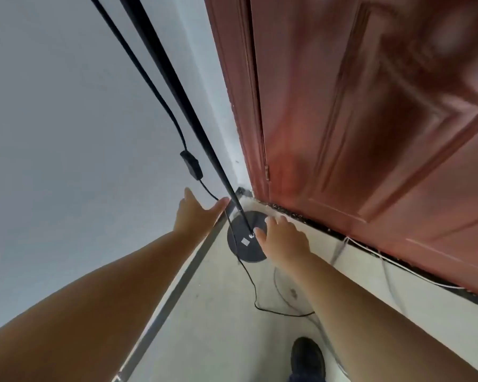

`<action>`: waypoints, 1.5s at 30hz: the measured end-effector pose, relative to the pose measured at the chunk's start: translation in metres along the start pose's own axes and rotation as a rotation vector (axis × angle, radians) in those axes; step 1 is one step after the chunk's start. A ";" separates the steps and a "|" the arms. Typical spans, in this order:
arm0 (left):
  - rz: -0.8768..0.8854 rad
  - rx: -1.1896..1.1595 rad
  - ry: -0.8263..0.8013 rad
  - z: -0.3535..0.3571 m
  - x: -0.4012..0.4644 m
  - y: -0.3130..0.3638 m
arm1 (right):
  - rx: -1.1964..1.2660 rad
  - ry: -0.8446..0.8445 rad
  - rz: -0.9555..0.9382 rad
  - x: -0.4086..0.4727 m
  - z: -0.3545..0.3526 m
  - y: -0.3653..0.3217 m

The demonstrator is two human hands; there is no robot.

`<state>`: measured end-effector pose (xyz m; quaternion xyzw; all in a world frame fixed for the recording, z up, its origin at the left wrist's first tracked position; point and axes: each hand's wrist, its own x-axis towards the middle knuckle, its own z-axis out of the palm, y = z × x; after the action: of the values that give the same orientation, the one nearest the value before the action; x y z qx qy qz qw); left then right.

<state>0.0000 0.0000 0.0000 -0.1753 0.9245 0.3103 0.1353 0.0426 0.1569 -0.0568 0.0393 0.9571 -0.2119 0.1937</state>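
Note:
A black floor-lamp pole (177,86) rises from a round black base (244,244) that stands in the corner between the white wall and a red-brown door. A black cord with an inline switch (191,164) hangs beside the pole and trails over the floor. My left hand (196,213) reaches out with straight fingers, its tips close to the pole's lower end. My right hand (283,238) is spread, with fingers extended over the base's right side. Neither hand holds anything.
The red-brown panelled door (370,119) fills the right side. The white wall (66,133) lies on the left, with a grey skirting strip (177,293) along its foot. A thin white wire (398,268) runs under the door. My dark shoe (308,357) stands on the pale floor.

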 end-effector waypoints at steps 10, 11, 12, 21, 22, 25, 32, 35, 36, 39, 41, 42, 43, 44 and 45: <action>0.192 -0.577 -0.095 -0.006 0.072 0.029 | 0.934 -0.320 0.063 0.097 0.065 -0.054; 0.199 -0.576 -0.098 -0.003 0.075 0.029 | 0.979 -0.343 0.062 0.100 0.075 -0.055; 0.208 -0.577 -0.093 -0.002 0.076 0.030 | 0.949 -0.360 0.067 0.100 0.086 -0.055; 0.166 -0.683 -0.143 0.004 0.090 0.034 | 0.695 -0.247 0.772 0.073 0.136 0.070; 0.160 -0.694 -0.143 0.005 0.090 0.035 | 0.880 -0.158 0.829 0.084 0.126 0.071; 0.140 -0.712 -0.132 0.005 0.090 0.040 | 1.323 0.063 0.576 0.120 0.087 0.045; 0.126 -0.662 -0.142 0.002 0.089 0.044 | 0.666 -0.130 -0.134 0.150 0.053 -0.041; 0.120 -0.625 -0.156 -0.001 0.081 0.040 | 0.703 -0.119 0.019 0.153 0.048 -0.058; 0.121 -0.624 -0.165 -0.004 0.076 0.037 | 0.646 -0.130 0.028 0.149 0.045 -0.062; 0.119 -0.625 -0.191 -0.019 0.054 0.030 | 0.437 -0.213 0.021 0.126 0.035 -0.077; 0.111 -0.639 -0.185 -0.033 0.038 0.028 | 0.414 -0.225 0.003 0.110 0.029 -0.084; 0.092 -0.652 -0.168 -0.043 0.028 0.026 | 0.414 -0.225 -0.024 0.099 0.023 -0.091; 0.075 -0.667 -0.152 -0.056 0.017 0.025 | 0.422 -0.229 -0.052 0.085 0.016 -0.099; 0.061 -0.685 -0.135 -0.069 0.004 0.024 | 0.434 -0.242 -0.076 0.070 0.007 -0.107; 0.047 -0.706 -0.119 -0.082 -0.009 0.024 | 0.436 -0.267 -0.090 0.055 -0.002 -0.116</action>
<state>-0.0133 -0.0305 0.0794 -0.1717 0.7544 0.6235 0.1128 -0.0270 0.0523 -0.0311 0.0091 0.8556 -0.4249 0.2956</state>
